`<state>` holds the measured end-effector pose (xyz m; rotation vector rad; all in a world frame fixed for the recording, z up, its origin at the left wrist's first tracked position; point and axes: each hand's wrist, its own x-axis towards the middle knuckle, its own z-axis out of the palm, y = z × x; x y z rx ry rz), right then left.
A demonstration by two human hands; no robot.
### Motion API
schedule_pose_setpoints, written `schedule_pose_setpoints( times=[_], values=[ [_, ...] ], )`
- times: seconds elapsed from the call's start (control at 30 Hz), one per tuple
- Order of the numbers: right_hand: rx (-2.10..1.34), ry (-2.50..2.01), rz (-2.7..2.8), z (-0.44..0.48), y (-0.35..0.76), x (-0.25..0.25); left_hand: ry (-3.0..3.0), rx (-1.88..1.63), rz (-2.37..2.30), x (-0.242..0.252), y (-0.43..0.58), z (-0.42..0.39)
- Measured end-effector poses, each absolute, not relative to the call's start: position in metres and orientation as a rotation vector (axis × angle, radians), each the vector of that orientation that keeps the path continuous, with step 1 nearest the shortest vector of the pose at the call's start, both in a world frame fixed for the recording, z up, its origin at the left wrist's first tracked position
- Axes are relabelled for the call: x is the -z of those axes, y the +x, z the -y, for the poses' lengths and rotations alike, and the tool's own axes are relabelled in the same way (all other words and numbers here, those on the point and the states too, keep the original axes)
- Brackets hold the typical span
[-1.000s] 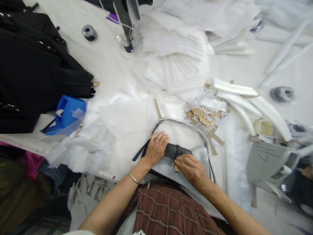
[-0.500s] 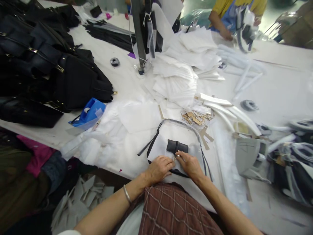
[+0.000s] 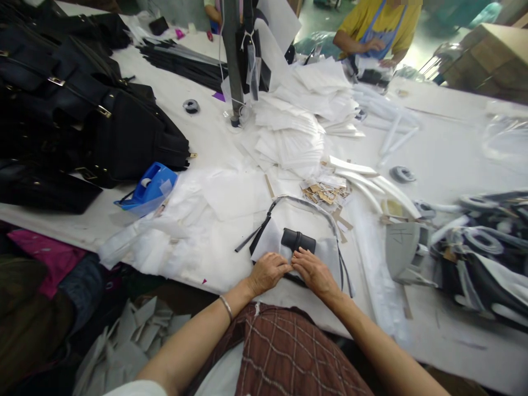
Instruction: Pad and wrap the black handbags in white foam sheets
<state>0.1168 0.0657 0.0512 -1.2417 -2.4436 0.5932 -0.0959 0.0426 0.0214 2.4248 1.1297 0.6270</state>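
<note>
A black handbag [image 3: 256, 246] lies on the table in front of me, with white tissue sheets [image 3: 328, 254] over its body. Its strap [image 3: 307, 202], in a greyish wrapping, arcs out behind it. On the tissue sits a small rolled black piece with a band [image 3: 304, 241]. My left hand [image 3: 269, 272] is closed on the near part of the bag, fingers together and bent. Beside it my right hand [image 3: 314, 273] is closed too, fingertips just in front of the black piece. The spot where the fingertips meet is hidden under them.
Black bags [image 3: 119, 132] are heaped at left, near a blue plastic container [image 3: 153, 184]. Stacked white sheets [image 3: 289, 132] and a metal post [image 3: 234, 66] stand beyond. Brown tags [image 3: 324, 193], white strips [image 3: 388, 187] and wrapped bags [image 3: 482, 280] lie at right. A co-worker [image 3: 377, 33] works across the table.
The small metal clasp that my right fingers pinched is now covered by my hands. My right hand has turned palm-down and shifted left towards my left hand. The co-worker's hands have moved.
</note>
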Motion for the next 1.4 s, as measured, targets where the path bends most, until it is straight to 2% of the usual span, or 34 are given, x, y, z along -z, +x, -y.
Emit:
schedule_pose_setpoints(
  times=[0.3, 0.5, 0.77, 0.93, 1.2, 1.4],
  values=[
    [-0.687, -1.38, 2.33, -0.073, 0.116, -0.044, 2.51, -0.434, -1.084, -0.047, -0.093, -0.049],
    [-0.662, -1.383, 2.405, -0.077, 0.117, -0.048, 2.606, -0.463, -1.055, -0.034, -0.094, -0.045],
    [-0.663, -1.493, 2.762, -0.091, 0.102, -0.084, 2.603, -0.447, -1.117, -0.027, -0.088, -0.048],
    [-0.547, -1.554, 2.803, -0.092, 0.099, -0.079, 2.598, -0.464, -1.143, -0.027, -0.087, -0.046],
    [-0.392, -1.312, 2.889, -0.09, 0.105, -0.081, 2.526, -0.524, -1.144, -0.019, -0.087, -0.046],
    [-0.418, -1.122, 2.957, -0.094, 0.106, -0.073, 2.482, -0.539, -1.156, -0.017, -0.087, -0.047]
  ],
)
